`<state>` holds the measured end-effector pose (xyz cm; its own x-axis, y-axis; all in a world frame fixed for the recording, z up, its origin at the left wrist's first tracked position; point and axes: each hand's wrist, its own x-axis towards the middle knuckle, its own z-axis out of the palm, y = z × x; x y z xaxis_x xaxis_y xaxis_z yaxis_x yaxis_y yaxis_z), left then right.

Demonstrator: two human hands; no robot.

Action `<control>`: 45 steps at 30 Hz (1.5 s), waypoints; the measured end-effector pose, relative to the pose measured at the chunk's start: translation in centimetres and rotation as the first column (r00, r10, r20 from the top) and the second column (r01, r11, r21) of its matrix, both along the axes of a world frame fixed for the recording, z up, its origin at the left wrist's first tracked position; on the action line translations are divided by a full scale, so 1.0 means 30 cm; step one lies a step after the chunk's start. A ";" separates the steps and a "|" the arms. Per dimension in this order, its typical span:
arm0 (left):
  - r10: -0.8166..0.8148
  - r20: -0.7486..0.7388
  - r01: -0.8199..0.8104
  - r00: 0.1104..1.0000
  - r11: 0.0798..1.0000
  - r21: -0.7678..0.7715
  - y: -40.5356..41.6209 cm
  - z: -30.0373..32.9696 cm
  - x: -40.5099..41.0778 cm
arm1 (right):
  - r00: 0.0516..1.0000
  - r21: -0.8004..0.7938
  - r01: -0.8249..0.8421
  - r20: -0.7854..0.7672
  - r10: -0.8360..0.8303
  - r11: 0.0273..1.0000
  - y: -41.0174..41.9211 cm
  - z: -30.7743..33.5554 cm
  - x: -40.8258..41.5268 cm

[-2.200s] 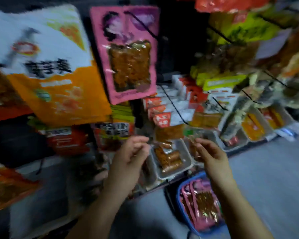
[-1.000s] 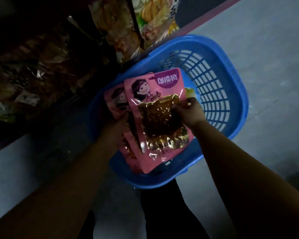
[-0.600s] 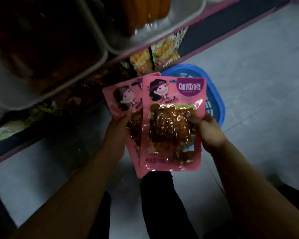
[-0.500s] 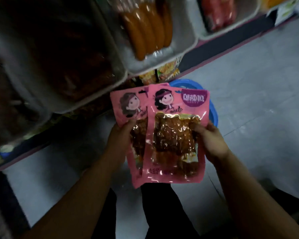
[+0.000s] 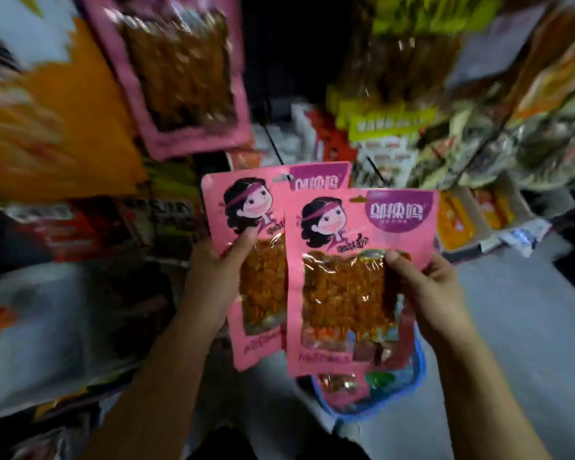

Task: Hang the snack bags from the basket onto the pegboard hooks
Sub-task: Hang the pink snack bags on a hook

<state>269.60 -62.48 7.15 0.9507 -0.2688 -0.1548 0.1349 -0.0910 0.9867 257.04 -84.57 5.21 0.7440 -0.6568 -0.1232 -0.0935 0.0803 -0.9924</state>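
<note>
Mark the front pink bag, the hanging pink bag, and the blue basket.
front pink bag (image 5: 362,280): head view, clear window.
hanging pink bag (image 5: 176,71): head view, clear window.
blue basket (image 5: 415,376): head view, right rim.

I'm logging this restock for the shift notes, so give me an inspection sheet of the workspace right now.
Surface: grey floor, bare where visible.
Job's things: two pink snack bags, front bag overlapping rear bag; blue basket below, more packets inside; matching pink bag already hanging.
Clutter: blurred orange bag, yellow-green packets, trays.
Grips: left hand holds rear bag; right hand holds front bag.
Cables: nothing seen.
Surroundings: dim, crowded snack display; empty black hook.
</note>
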 end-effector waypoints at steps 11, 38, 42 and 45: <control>0.111 0.319 -0.058 0.941 0.983 -0.173 0.169 0.378 0.104 | 0.954 -0.155 -0.109 0.263 0.147 0.982 0.134 0.372 0.239; 0.258 0.258 -0.219 0.931 0.961 -0.170 0.078 0.369 0.209 | 0.961 -0.056 -0.075 0.263 0.087 0.996 0.076 0.370 0.327; 0.261 0.278 -0.227 0.924 0.962 -0.148 0.073 0.375 0.266 | 0.969 -0.051 -0.068 0.235 0.078 0.996 0.073 0.358 0.341; 0.272 0.327 -0.240 0.905 0.961 -0.135 0.063 0.374 0.333 | 0.971 -0.054 -0.048 0.231 0.060 0.997 0.076 0.352 0.360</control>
